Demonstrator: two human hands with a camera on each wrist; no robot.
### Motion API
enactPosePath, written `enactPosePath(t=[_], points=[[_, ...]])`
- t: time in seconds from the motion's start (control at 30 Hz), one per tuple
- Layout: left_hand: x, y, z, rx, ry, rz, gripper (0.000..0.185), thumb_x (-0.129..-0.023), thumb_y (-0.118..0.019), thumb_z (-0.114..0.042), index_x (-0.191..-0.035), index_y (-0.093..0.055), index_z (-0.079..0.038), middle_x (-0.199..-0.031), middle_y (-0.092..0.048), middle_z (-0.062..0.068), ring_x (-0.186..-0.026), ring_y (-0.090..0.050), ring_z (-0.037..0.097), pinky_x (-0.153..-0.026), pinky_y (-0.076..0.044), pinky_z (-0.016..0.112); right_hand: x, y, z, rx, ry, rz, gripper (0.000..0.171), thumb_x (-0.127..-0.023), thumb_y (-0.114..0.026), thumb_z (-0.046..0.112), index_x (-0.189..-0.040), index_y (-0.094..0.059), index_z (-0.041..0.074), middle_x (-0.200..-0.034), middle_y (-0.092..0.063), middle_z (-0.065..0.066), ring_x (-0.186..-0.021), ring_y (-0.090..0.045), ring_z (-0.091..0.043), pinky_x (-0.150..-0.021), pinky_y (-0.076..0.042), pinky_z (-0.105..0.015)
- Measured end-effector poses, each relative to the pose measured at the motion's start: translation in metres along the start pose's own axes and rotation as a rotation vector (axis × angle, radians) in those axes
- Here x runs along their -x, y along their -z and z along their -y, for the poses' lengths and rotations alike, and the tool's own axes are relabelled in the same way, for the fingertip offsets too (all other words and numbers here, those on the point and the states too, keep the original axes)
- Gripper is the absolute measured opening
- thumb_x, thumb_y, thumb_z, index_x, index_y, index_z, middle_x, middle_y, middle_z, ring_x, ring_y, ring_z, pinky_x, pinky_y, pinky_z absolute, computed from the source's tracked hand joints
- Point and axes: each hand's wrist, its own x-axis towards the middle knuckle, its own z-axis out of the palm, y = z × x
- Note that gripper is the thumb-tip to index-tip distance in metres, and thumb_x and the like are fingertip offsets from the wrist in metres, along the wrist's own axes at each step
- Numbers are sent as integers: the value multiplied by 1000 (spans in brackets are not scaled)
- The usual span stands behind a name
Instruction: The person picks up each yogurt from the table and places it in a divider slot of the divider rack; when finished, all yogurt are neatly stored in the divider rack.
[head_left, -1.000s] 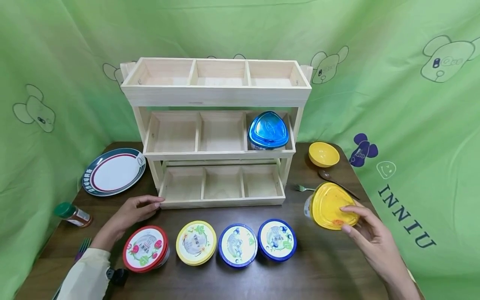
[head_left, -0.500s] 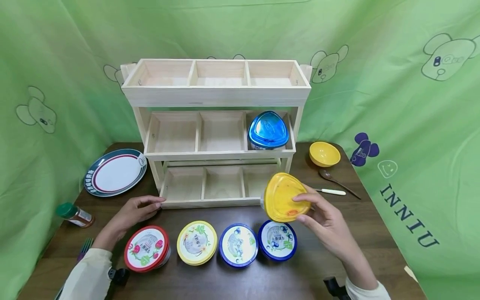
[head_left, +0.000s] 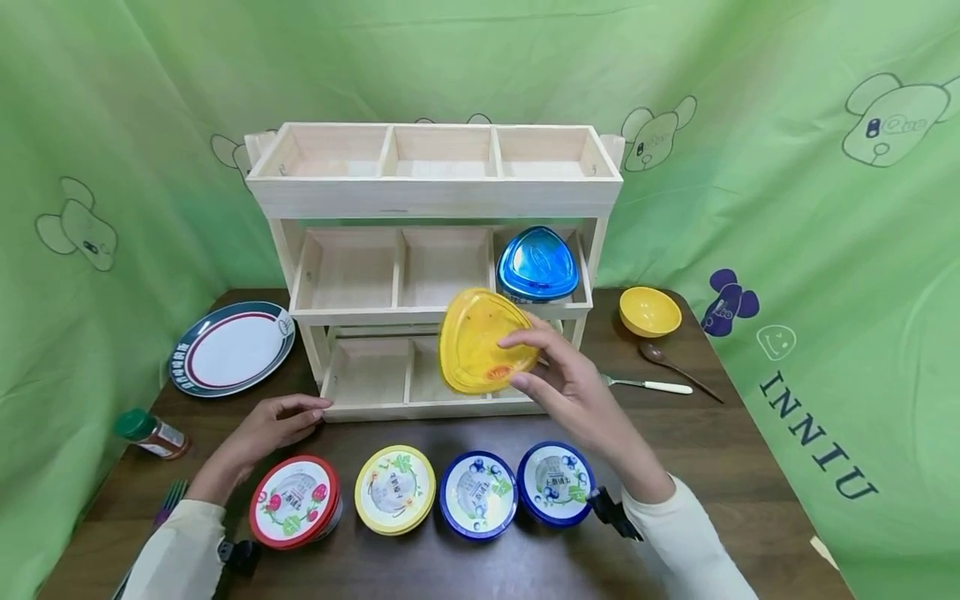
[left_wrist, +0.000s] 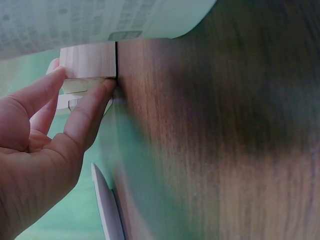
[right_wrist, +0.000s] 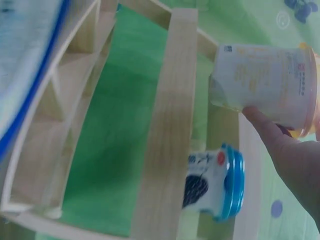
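My right hand grips a tub with a rounded-triangular yellow lid, tilted in the air before the rack's middle and lower tiers. Its white printed side shows in the right wrist view, with fingers against it. My left hand holds the front left corner of the wooden rack at its lowest tier; in the left wrist view its fingertips lie at the upper and lower edges of that corner. A blue-lidded tub sits in the middle tier's right compartment.
Along the front stand a red-lidded jar, a yellow-lidded round jar and two blue-rimmed jars. On the left are a plate and a green-capped shaker; on the right, a yellow bowl, spoon and fork.
My right hand has carried the yellow-lidded tub left and upward from the table's right side to the front of the rack. My left hand stays at the rack's corner.
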Motion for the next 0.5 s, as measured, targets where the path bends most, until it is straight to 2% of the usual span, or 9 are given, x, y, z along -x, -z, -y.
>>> enactPosePath(t=[0.1,0.23,0.5], points=[[0,1,0,-8,2,-4,38,-112,-63,-19,-145,-67,1,-148,-61,23,-131,-62,30,-102,-61,37,-18,-6,4,-17,48,-5,34,-106,-67,-3,-139,-60,-2,-169,-39,-16,-137,-58,-38,-107,-57,-32],[0,0,0,-15,2,-4,39,-112,-64,-19,-145,-66,1,-149,-60,24,-131,-62,30,-102,-61,37,-39,-11,7,-27,118,-46,35,-105,-65,-8,-139,-58,-5,-164,-44,-16,-131,-58,-32,-105,-59,-31],[0,0,-2,-14,10,-6,38,-112,-63,-19,-145,-67,0,-149,-61,23,-131,-62,31,-104,-60,39,-69,-23,-5,-71,167,-149,36,-105,-63,-10,-140,-57,-8,-167,-40,-15,-143,-54,-31,-110,-56,-32]])
